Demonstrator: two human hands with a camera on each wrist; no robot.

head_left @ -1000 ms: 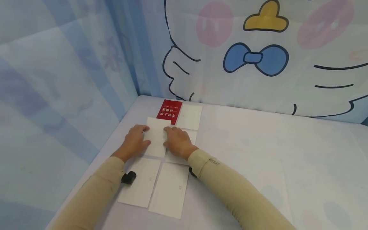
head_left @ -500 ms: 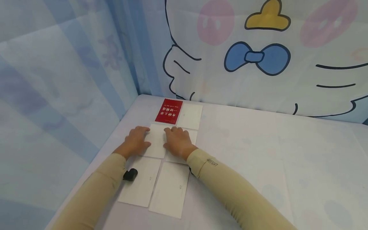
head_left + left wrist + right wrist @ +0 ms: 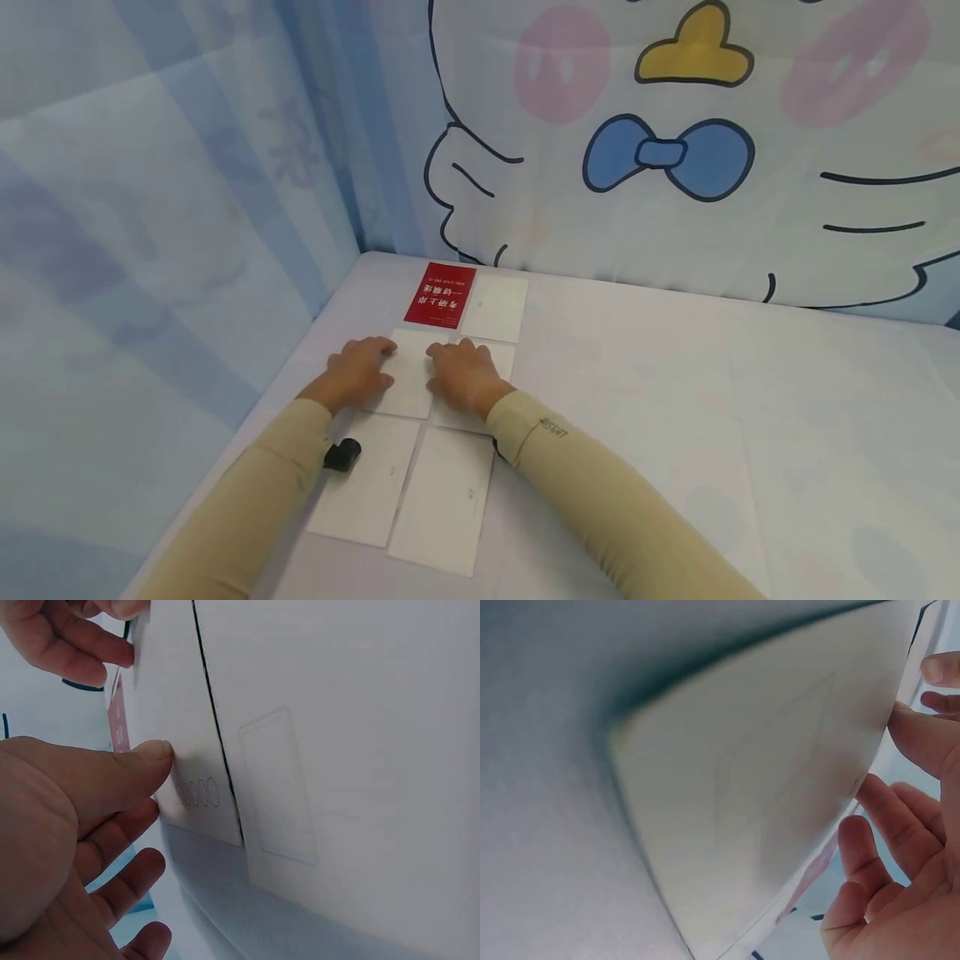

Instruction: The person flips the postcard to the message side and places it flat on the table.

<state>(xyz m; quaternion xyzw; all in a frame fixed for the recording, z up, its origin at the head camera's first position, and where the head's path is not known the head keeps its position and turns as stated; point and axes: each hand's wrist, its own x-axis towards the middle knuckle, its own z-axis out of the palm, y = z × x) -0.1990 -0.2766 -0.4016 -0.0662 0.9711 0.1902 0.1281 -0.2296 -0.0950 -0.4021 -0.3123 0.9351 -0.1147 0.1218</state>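
Note:
In the head view, a white rectangular card [image 3: 409, 375] lies flat in the middle row, between the two hands. At its left edge is my left hand [image 3: 351, 373], whose thumb [image 3: 155, 752] touches the card in the left wrist view, the other fingers loosely spread. My right hand [image 3: 465, 377] rests at its right edge and covers part of a second white card [image 3: 498, 358]. The right wrist view has the right hand's fingers [image 3: 889, 817] relaxed along a card's edge. Behind lies a red card [image 3: 440, 296] with white lettering, beside another white card [image 3: 495, 308].
Two more white cards lie in front, one on the left [image 3: 367, 487] partly under the left forearm and one on the right [image 3: 442, 500]. A pale cloth covers the table [image 3: 660, 417]. Printed curtains [image 3: 187, 208] hang along the left and back.
The middle-left card has slid toward me, off the red card it overlapped, and settled in line with its row. Both hands have stayed almost in place at its sides.

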